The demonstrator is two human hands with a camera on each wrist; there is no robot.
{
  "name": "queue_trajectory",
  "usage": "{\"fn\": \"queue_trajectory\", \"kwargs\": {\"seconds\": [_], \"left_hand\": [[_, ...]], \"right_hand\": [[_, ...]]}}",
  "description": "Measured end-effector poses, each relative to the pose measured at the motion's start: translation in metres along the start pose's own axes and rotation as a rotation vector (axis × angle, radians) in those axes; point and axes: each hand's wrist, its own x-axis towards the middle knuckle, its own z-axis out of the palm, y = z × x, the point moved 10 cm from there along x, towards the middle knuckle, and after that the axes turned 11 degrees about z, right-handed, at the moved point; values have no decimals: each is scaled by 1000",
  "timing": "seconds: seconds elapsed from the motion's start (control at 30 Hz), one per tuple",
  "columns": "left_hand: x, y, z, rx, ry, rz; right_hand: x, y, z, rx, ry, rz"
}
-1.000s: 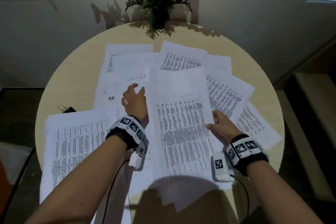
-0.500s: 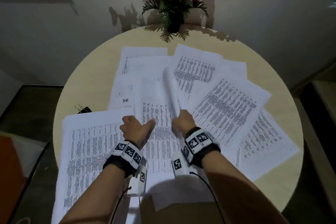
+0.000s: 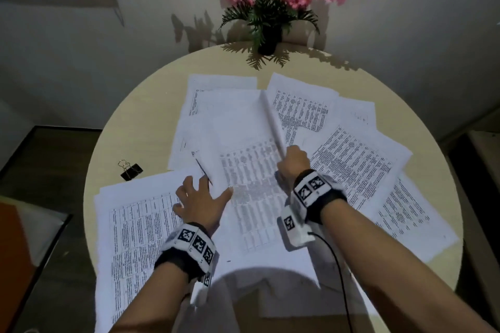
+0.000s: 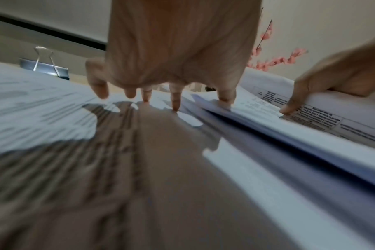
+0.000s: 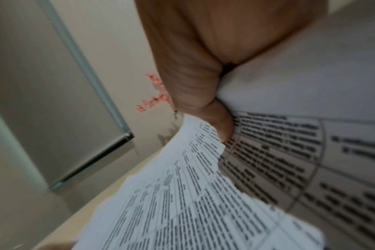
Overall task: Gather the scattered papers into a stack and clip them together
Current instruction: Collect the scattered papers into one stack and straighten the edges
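Printed white sheets lie scattered over a round beige table [image 3: 130, 127]. My right hand [image 3: 293, 161] grips the lifted right edge of a sheaf of papers [image 3: 251, 184] in the middle, its thumb [image 5: 223, 126] pressed on the printed top page. My left hand [image 3: 200, 199] lies spread, fingers straight, at the sheaf's left edge. Its fingertips [image 4: 176, 101] touch the paper and one rests on the sheaf's edge [image 4: 268, 128]. A black binder clip [image 3: 131, 169] sits on bare table to the left, apart from both hands, and the binder clip [image 4: 44, 66] also shows in the left wrist view.
Loose sheets fan out to the right [image 3: 351, 165], at the far side [image 3: 300, 105] and at the near left [image 3: 135, 224], some hanging over the table's near edge. A dark pot of pink flowers [image 3: 267, 21] stands at the table's far rim by the wall.
My right hand has carried its sheets leftward onto the middle pile and still grips their edge. My left hand came back toward me and spread flat at the pile's left side.
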Motion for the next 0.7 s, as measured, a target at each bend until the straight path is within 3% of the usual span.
{"fn": "queue_trajectory", "kwargs": {"seconds": [0.07, 0.2, 0.33, 0.47, 0.57, 0.7], "left_hand": [[-1, -4, 5, -14, -46, 28], [3, -9, 11, 92, -144, 102], [5, -7, 13, 186, -187, 97], [5, -6, 10, 205, -164, 86], [6, -6, 6, 218, -134, 84], [9, 9, -4, 132, -129, 101]], "right_hand": [[26, 4, -8, -51, 27, 50], [53, -5, -7, -106, 67, 4], [53, -13, 13, 145, -113, 48], [48, -14, 26, 82, -213, 70], [38, -19, 14, 89, -163, -29], [16, -14, -52, 391, -14, -147]]}}
